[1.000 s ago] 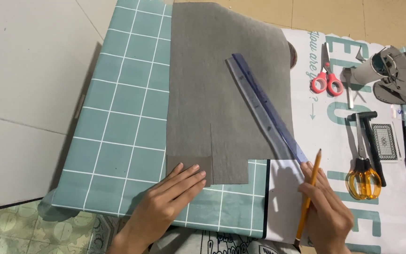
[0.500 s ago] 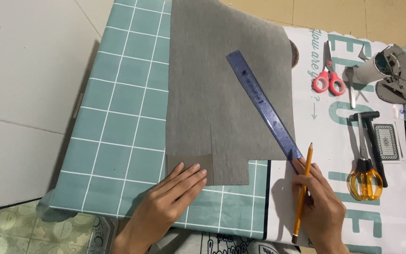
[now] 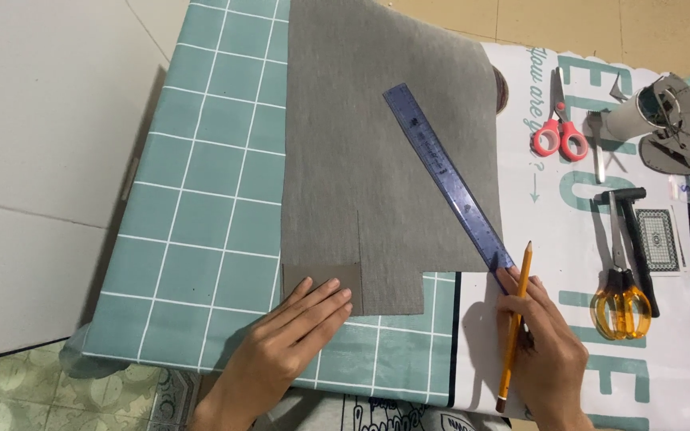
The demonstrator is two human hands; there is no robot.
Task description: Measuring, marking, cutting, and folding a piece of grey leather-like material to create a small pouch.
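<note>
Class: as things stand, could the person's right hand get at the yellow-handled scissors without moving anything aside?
Probably yes. The right hand lies beside the yellow-handled scissors with only bare white printed sheet between, though it already holds an orange pencil and touches the blue ruler.

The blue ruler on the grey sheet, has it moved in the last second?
Yes. The ruler has slid up and left across the grey sheet; its top end now lies further from the red scissors.

Two bare hands (image 3: 281,351), forearms uncovered, no rings or sleeves
</note>
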